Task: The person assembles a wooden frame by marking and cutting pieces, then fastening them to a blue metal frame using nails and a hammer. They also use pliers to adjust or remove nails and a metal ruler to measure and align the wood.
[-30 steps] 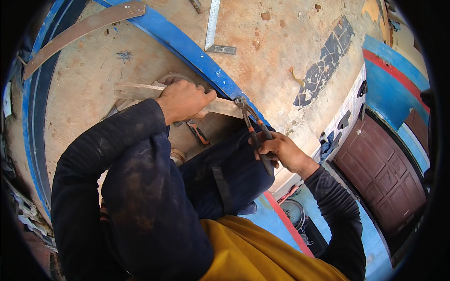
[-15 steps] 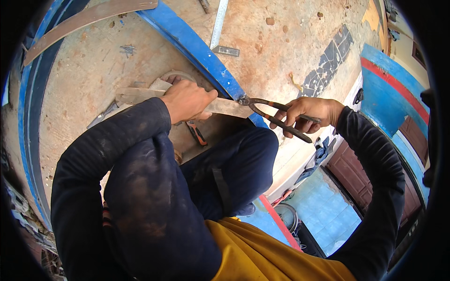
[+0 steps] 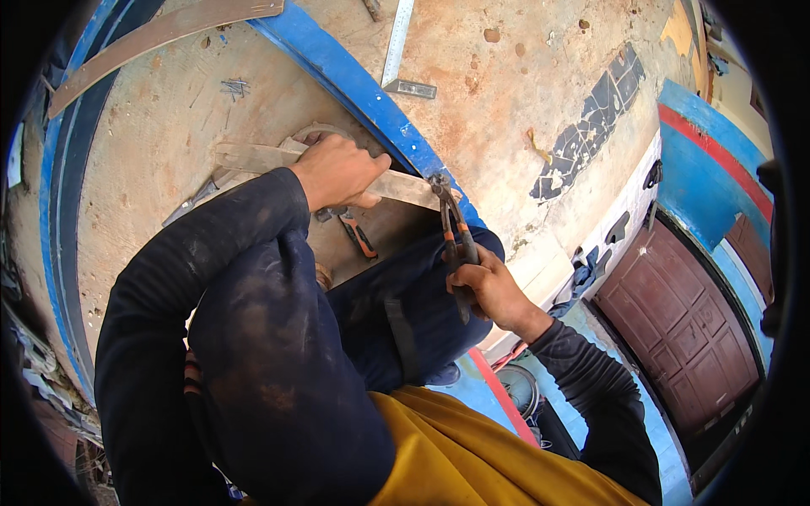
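Spanning left-right, pale flat wooden strip (image 3: 405, 187) is clasped by left hand (image 3: 339, 171); at its right end, dark orange-banded metal pincers (image 3: 448, 235) are gripped by right hand (image 3: 491, 288).

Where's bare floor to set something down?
Mostly bare concrete lies between the square and the dark cracked patch, and between the nails and left-side blue beam. Crowded: around the left hand, wooden strip and orange-handled tool.

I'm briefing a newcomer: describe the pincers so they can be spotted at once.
Find the long blue beam slanting down from the top. Near its lower end, the right hand holds the pincers, their head at the end of a pale wooden strip. Their two long dark handles are gripped; the orange-and-black tool to their left lies loose.
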The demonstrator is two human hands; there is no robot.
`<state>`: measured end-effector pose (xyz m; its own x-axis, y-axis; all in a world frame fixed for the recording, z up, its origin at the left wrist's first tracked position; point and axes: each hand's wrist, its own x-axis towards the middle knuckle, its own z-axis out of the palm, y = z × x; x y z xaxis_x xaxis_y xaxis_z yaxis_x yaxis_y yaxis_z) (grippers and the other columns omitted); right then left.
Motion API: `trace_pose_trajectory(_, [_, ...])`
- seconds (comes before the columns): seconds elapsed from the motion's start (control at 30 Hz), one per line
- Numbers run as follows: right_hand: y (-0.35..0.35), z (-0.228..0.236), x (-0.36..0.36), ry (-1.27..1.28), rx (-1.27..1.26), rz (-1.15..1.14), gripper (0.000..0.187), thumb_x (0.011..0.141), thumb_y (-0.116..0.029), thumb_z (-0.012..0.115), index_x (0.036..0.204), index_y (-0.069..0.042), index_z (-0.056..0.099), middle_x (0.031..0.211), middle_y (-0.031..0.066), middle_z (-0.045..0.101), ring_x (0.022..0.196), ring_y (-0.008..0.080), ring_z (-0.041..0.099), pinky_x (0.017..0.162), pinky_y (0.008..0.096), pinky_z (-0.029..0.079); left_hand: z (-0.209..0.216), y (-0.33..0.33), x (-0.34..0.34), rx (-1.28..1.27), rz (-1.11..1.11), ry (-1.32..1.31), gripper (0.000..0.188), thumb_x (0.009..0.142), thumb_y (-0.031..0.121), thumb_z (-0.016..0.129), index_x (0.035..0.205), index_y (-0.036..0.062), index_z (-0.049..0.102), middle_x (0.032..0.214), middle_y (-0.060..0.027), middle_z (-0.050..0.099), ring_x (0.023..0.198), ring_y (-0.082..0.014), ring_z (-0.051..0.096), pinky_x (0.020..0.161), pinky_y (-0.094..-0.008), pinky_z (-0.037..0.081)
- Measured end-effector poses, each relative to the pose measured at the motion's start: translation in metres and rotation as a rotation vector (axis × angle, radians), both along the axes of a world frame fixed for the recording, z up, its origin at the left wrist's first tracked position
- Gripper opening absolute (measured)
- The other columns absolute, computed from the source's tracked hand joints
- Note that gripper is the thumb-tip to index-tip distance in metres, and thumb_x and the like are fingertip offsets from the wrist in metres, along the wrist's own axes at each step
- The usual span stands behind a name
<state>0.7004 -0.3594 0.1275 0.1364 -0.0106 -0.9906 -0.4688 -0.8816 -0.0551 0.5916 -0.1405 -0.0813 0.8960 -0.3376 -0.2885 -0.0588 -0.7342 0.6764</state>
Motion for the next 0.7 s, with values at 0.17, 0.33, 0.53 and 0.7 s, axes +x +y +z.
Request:
trace_pose_trajectory(0.17, [-0.022,-0.018,-0.034,-0.149,0.056,-0.056,0.025,0.089,-0.012,0.065,0.109,-0.003,0.056,0.089,0.0049,0.058,0.083,0.0172,0.058,0.076,0.032,0.05,-0.002,0.0,-0.002,0.004,0.008,-0.016,0.055,0.089,0.053,0.078,0.115,0.0062,0.066,0.088,-0.0158,0.079,0.087,-0.0366,0.079,0.077,-0.0479,0.059])
trace_pose_trajectory(0.33, [-0.041,-0.038,-0.071,-0.332,0.095,-0.037,0.033,0.089,-0.016,0.065,0.117,-0.001,0.056,0.093,0.007,0.057,0.087,0.0201,0.057,0.081,0.0364,0.049,-0.009,-0.001,-0.004,0.012,0.005,-0.051,0.056,0.089,0.054,0.078,0.114,0.0057,0.066,0.086,-0.0157,0.078,0.084,-0.0363,0.079,0.075,-0.0484,0.059])
trace_pose_trajectory(0.53, [-0.039,-0.053,-0.097,-0.454,0.125,0.035,0.034,0.092,-0.018,0.062,0.12,-0.002,0.055,0.093,0.0128,0.058,0.089,0.0262,0.059,0.084,0.041,0.05,-0.006,0.001,-0.001,0.027,-0.014,-0.046,0.055,0.089,0.053,0.078,0.113,0.005,0.065,0.082,-0.0149,0.077,0.08,-0.0355,0.079,0.071,-0.0472,0.059])
trace_pose_trajectory(0.7, [-0.027,-0.013,-0.037,-0.136,0.053,-0.026,0.034,0.093,-0.02,0.062,0.122,-0.002,0.059,0.087,0.0043,0.064,0.068,0.0157,0.061,0.057,0.0304,0.049,0.001,0.004,-0.002,0.002,-0.005,-0.117,0.049,0.09,0.048,0.078,0.11,0.0044,0.066,0.081,-0.0151,0.077,0.078,-0.0346,0.078,0.07,-0.0464,0.06])
